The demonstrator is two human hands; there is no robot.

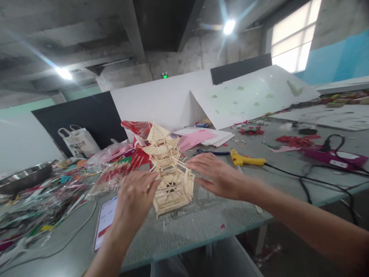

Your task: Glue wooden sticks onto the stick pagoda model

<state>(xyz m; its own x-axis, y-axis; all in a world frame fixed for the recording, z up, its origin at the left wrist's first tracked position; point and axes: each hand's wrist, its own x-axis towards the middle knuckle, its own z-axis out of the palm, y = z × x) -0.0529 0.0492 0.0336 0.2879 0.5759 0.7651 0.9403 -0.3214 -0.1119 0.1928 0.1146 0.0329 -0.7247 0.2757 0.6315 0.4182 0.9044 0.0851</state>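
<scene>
A pale pagoda model (170, 173) built of thin wooden sticks stands upright on the table, with several tiers and a pointed roof. My left hand (135, 196) is at its left side, fingers stretched towards the lower tiers. On the opposite side, my right hand (216, 173) has its fingers extended and apart, their tips close to the middle tier. Whether either hand touches the sticks I cannot tell. A phone (105, 221) with a lit screen lies partly behind my left wrist.
A yellow glue gun (246, 158) with a black cable lies to the right, near dark-handled pliers (213, 152). Further right is a purple power strip (334, 157). Bundled sticks (115, 173), plastic wrappings and a metal bowl (25, 177) crowd the left. Pink paper (196, 139) lies behind the model.
</scene>
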